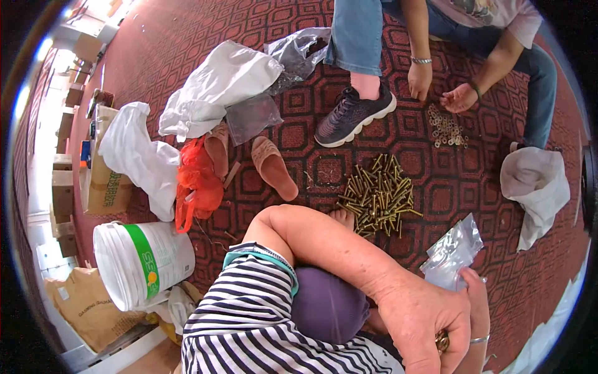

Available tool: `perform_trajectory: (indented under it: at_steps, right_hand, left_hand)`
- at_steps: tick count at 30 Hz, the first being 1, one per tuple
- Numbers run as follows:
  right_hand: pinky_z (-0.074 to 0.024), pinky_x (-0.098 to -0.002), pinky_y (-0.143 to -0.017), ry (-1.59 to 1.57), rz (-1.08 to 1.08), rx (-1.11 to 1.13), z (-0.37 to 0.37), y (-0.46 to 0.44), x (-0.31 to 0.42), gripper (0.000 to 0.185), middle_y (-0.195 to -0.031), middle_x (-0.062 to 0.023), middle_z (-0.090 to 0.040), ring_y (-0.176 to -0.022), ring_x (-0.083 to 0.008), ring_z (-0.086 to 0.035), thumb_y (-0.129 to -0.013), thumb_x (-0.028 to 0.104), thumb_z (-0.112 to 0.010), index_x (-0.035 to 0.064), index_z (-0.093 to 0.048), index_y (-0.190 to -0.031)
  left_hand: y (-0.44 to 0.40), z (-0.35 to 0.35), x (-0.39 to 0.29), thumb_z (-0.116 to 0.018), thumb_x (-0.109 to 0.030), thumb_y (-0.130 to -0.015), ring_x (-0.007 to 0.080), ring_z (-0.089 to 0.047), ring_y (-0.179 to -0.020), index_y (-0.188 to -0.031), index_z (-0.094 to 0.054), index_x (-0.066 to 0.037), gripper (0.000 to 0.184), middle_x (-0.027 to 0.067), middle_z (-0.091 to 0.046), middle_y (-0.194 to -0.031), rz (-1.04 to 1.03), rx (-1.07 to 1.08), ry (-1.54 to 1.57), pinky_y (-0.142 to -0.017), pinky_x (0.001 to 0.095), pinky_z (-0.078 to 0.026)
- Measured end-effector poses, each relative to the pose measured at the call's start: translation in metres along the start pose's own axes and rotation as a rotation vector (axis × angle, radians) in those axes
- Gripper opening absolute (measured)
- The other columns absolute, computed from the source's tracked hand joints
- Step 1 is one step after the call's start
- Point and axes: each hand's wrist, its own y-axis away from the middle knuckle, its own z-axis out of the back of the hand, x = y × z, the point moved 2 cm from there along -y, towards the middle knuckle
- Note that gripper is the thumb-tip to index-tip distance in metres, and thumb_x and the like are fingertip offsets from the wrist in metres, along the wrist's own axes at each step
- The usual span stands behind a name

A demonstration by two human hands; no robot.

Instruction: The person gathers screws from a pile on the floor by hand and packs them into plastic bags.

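Note:
My left hand (420,315) reaches across my bent knee, its fingers curled around a few brass-coloured screws (442,341) whose ends show between the fingers. Beyond it, my right hand (477,296), with a bracelet at the wrist, grips the edge of a clear plastic bag (453,249). Some shiny small items seem to lie inside that bag; I cannot make out their kind. A pile of long brass-coloured screws (381,196) lies on the patterned carpet in front of my bare foot (342,218).
Across from me a person's hands (460,98) are near a pile of small metal rings (446,128). A dark sneaker (352,115), sandals (274,168), a red bag (199,177), white sacks (218,84), a white bucket (180,249) and a rolled-open sack (534,181) stand around.

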Motion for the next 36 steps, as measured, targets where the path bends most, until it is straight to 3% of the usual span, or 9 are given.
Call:
perform_trajectory:
  at_steps: [4,14,24,26,27,29,31,34,36]
  right_hand:
    - [-0.0432,-0.0333,-0.087,-0.037,0.01,-0.027,-0.003,0.0,-0.008,0.044,-0.111,-0.0166,-0.058,-0.099,-0.0346,-0.054,-0.064,-0.004,-0.041,-0.003,-0.057,-0.105]
    - [-0.0436,-0.0335,-0.085,0.073,0.01,-0.004,0.0,0.0,0.001,0.044,-0.111,-0.0168,-0.058,-0.098,-0.035,-0.054,-0.064,-0.004,-0.041,-0.0023,-0.057,-0.105]
    - [-0.0439,-0.0337,-0.084,0.025,0.034,0.004,-0.001,-0.001,-0.001,0.044,-0.111,-0.0166,-0.058,-0.097,-0.0356,-0.054,-0.065,-0.005,-0.041,-0.0021,-0.057,-0.105]
    - [-0.044,-0.0337,-0.084,0.029,0.016,0.011,-0.001,-0.003,0.001,0.044,-0.111,-0.0164,-0.058,-0.097,-0.0355,-0.054,-0.065,-0.005,-0.041,-0.002,-0.057,-0.105]
    - [-0.044,-0.0337,-0.084,0.033,-0.006,0.022,-0.002,-0.004,0.003,0.044,-0.111,-0.0162,-0.058,-0.097,-0.0354,-0.054,-0.065,-0.005,-0.041,-0.0019,-0.057,-0.105]
    - [-0.0442,-0.0337,-0.083,0.046,-0.068,0.034,0.001,0.0,0.003,0.043,-0.111,-0.0159,-0.058,-0.097,-0.0353,-0.054,-0.065,-0.004,-0.041,-0.0018,-0.057,-0.105]
    - [-0.0443,-0.0337,-0.083,0.047,-0.045,0.005,-0.001,0.004,0.002,0.043,-0.111,-0.0156,-0.058,-0.096,-0.035,-0.055,-0.065,-0.004,-0.042,-0.0017,-0.057,-0.105]
    - [-0.0447,-0.0338,-0.082,0.079,0.055,-0.033,-0.002,0.006,-0.002,0.042,-0.11,-0.0148,-0.058,-0.096,-0.0342,-0.055,-0.065,-0.002,-0.042,-0.0014,-0.058,-0.105]
    - [-0.0448,-0.0338,-0.082,0.084,0.023,-0.036,0.001,0.012,-0.005,0.042,-0.11,-0.0145,-0.059,-0.096,-0.034,-0.055,-0.065,-0.002,-0.043,-0.0012,-0.058,-0.105]
  left_hand:
    - [0.003,0.0,0.005,-0.072,-0.004,-0.076,0.0075,-0.048,-0.052,-0.08,-0.066,0.002,0.01,0.0035,-0.063,-0.068,-0.055,0.015,0.228,-0.048,0.0171,-0.04]
    - [0.0,0.001,0.016,-0.07,-0.006,-0.08,0.0093,-0.046,-0.053,-0.093,-0.06,0.005,0.02,0.0057,-0.06,-0.071,-0.008,0.113,0.111,-0.049,0.0193,-0.04]
    - [0.0,0.001,0.017,-0.073,-0.005,-0.075,0.0105,-0.052,-0.056,-0.083,-0.066,0.001,0.012,0.0058,-0.064,-0.071,0.035,0.042,0.088,-0.051,0.0175,-0.042]
    - [0.01,0.007,0.001,-0.069,-0.008,-0.073,0.0087,-0.047,-0.055,-0.075,-0.063,-0.003,0.007,0.0019,-0.058,-0.065,-0.038,-0.126,-0.192,-0.053,0.0208,-0.039]
    - [0.008,0.021,0.005,-0.064,-0.008,-0.075,0.0088,-0.048,-0.055,-0.077,-0.063,-0.005,0.004,0.0027,-0.057,-0.064,-0.362,-0.203,-0.268,-0.049,0.0212,-0.039]
    - [0.034,0.063,0.017,-0.059,-0.01,-0.079,0.0092,-0.05,-0.055,-0.08,-0.062,-0.006,0.005,0.0056,-0.058,-0.064,0.016,-0.755,0.0,-0.045,0.0215,-0.039]
    - [0.056,0.122,0.039,-0.051,-0.023,-0.089,0.0129,-0.053,-0.058,-0.096,-0.057,-0.002,0.023,0.0089,-0.056,-0.074,0.043,-1.267,0.338,-0.047,0.024,-0.043]
    - [0.118,0.17,0.08,-0.029,-0.057,-0.093,0.0206,-0.056,-0.076,-0.121,-0.039,-0.003,0.061,0.0139,-0.055,-0.089,-0.232,-1.28,0.591,-0.061,0.0381,-0.048]
    - [0.136,0.165,0.089,-0.028,-0.057,-0.092,0.0246,-0.058,-0.085,-0.129,-0.032,-0.005,0.063,0.0182,-0.056,-0.099,-0.338,-1.217,0.573,-0.067,0.0393,-0.049]
